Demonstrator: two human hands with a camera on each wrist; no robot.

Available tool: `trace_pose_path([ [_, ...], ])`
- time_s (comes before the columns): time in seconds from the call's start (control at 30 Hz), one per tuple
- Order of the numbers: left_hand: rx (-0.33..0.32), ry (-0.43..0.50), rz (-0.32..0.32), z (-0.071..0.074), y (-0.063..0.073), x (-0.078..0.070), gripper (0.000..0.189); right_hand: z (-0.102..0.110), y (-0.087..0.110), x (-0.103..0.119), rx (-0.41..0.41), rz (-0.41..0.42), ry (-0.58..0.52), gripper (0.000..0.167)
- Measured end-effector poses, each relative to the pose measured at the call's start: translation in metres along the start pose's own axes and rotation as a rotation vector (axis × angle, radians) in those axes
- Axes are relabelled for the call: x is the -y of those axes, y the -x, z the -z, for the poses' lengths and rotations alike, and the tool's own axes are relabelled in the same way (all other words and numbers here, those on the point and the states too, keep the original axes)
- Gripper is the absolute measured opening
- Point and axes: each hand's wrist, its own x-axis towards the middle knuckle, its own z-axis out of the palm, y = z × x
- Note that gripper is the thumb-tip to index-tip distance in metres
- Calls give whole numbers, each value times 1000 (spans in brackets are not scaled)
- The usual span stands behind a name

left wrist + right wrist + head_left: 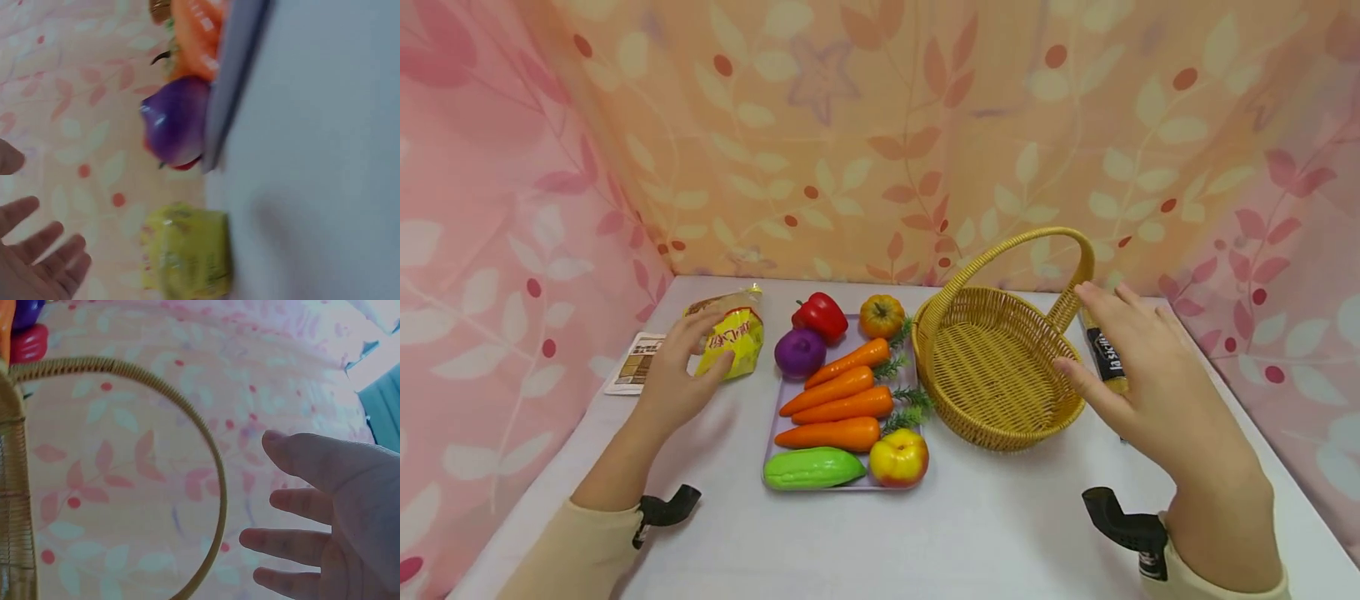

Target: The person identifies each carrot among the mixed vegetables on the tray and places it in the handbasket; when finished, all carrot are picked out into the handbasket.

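Observation:
My left hand (pixel 679 377) hovers with spread fingers over the left of the table, overlapping a yellow packet (pixel 737 340) in the head view. In the left wrist view its fingertips are apart from that yellow packet (pixel 187 251). On the right, my right hand (pixel 1157 400) is raised beside a wicker basket (pixel 1000 429), fingers extended and holding nothing. The basket's arched handle (pixel 215 456) stands apart from those fingers in the right wrist view. Partly hidden behind the right hand lies a pasta packet (pixel 1105 354) with a black label.
A lilac tray (pixel 769 454) holds several carrots (pixel 838 433), a red bell pepper (pixel 822 317), a purple onion (pixel 800 353), a small pumpkin (pixel 882 317), a green cucumber-like vegetable (pixel 814 469) and a yellow-red peach (pixel 898 458). A flat white-and-brown packet (pixel 636 364) lies far left. Patterned cloth encloses the table's back and sides.

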Motion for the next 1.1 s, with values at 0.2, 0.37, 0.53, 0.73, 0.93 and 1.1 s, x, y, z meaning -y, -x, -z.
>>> trace_pose_path([
  [0.2,17,171,-120,-29,14,13,51,-2,-7,25,2,91,-89,84],
  [0.37,73,229,-142,-44,21,20,46,-6,-16,45,8,136,-130,84],
  [0.53,172,257,-89,-50,28,29,38,-17,-24,61,36,175,-132,77],
  [0.73,283,328,37,-50,37,39,39,-49,-32,78,137,220,-178,69],
  [0.93,399,294,92,-51,40,44,42,-95,-44,93,319,244,-210,66],
  [1.1,450,257,103,-56,39,45,43,-134,-48,98,468,195,-174,61],
])
